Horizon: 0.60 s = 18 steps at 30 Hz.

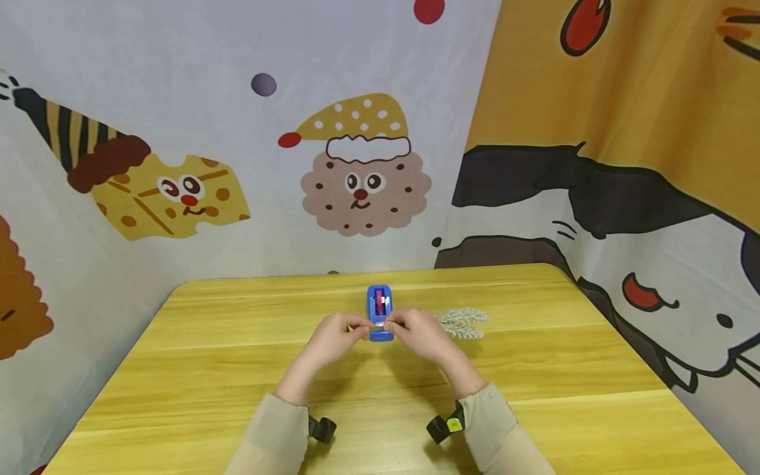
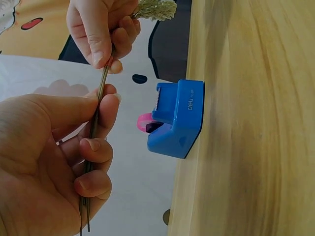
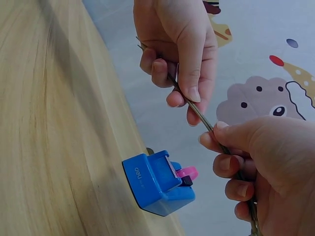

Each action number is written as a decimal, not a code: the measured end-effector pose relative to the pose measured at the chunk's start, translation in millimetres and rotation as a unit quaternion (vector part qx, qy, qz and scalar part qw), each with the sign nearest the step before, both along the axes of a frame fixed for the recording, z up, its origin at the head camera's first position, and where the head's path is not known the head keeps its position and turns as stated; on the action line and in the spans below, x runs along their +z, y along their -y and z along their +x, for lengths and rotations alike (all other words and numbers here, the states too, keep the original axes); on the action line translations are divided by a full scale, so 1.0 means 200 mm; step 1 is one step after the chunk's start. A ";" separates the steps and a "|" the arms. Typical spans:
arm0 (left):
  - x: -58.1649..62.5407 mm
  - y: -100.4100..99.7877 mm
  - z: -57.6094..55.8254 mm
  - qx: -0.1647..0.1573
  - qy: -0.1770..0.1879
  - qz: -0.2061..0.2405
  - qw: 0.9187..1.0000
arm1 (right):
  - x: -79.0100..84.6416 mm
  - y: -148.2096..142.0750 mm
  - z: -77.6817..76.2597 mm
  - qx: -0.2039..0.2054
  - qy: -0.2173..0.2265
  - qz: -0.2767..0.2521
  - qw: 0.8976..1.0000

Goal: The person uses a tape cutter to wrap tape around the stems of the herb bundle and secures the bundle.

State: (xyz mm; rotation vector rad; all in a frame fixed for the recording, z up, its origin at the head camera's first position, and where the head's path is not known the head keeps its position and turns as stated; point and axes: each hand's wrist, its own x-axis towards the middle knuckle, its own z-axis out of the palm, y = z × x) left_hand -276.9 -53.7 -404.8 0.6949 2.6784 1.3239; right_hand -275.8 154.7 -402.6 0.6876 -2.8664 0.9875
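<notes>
A thin bundle of dried flower stems (image 2: 102, 83) runs between my two hands, above the table. My left hand (image 1: 332, 338) pinches the stems near their bare lower ends with thumb and fingers. Closer to the heads, my right hand (image 1: 418, 333) grips the same bundle, its fingers curled round it. The pale, feathery flower heads (image 1: 464, 323) stick out to the right past the right hand. Just beyond the hands stands a blue tape dispenser (image 1: 380, 300) with a pink core (image 3: 188, 172) and a serrated cutting edge; both hands overlap its near end in the head view.
The wood-grain table (image 1: 225, 369) stretches out on both sides of the hands. Behind its far edge hangs a cartoon-printed cloth (image 1: 261, 198). Dark wrist cameras (image 1: 322, 429) sit below the cuffs.
</notes>
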 end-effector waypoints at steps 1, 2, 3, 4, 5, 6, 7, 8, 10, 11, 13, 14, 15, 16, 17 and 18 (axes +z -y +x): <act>0.00 0.00 0.00 0.001 -0.001 -0.001 1.000 | 0.00 0.00 0.00 -0.002 0.003 -0.003 1.000; 0.00 0.00 0.00 0.002 -0.001 -0.001 1.000 | 0.00 0.00 0.00 -0.005 0.005 -0.005 1.000; -0.01 0.00 0.00 0.003 -0.002 -0.003 1.000 | -0.01 0.00 0.00 -0.007 0.006 -0.008 1.000; -0.01 0.00 0.00 0.003 -0.004 -0.003 1.000 | -0.01 0.00 0.00 -0.008 0.007 -0.011 1.000; -0.01 0.00 0.00 0.003 -0.009 -0.004 1.000 | -0.01 0.00 0.00 -0.009 0.006 -0.014 1.000; -0.01 0.00 0.00 0.003 -0.012 -0.005 1.000 | -0.02 0.00 0.00 -0.010 0.004 -0.017 1.000; -0.01 0.00 0.00 0.003 -0.013 -0.004 1.000 | -0.02 0.01 0.00 -0.011 0.001 -0.020 1.000; -0.01 0.00 0.00 0.003 -0.015 -0.004 1.000 | -0.02 0.01 0.00 -0.011 -0.002 -0.023 1.000; -0.01 0.00 0.00 0.003 -0.017 -0.004 1.000 | -0.02 0.01 0.00 -0.009 -0.006 -0.028 1.000; -0.01 -0.01 0.00 0.004 -0.019 -0.004 1.000 | -0.02 0.01 0.00 -0.009 -0.008 -0.030 0.999; -0.01 -0.01 0.00 0.005 -0.018 -0.006 1.000 | -0.02 0.00 0.00 -0.008 -0.009 -0.031 0.999; -0.01 -0.01 0.00 0.005 -0.019 -0.007 1.000 | -0.02 0.00 0.00 -0.008 -0.006 -0.031 0.999; -0.01 -0.01 0.00 0.005 -0.021 -0.009 1.000 | -0.02 0.00 0.00 -0.008 -0.004 -0.030 0.999; -0.01 -0.01 0.00 0.005 -0.022 -0.009 1.000 | -0.02 0.00 0.01 -0.009 -0.002 -0.029 1.000; -0.01 -0.01 0.00 0.004 -0.023 -0.010 1.000 | -0.01 0.00 0.01 -0.009 0.000 -0.027 1.000; -0.01 0.00 0.00 0.004 -0.024 -0.011 1.000 | -0.01 0.00 0.01 -0.009 0.003 -0.026 1.000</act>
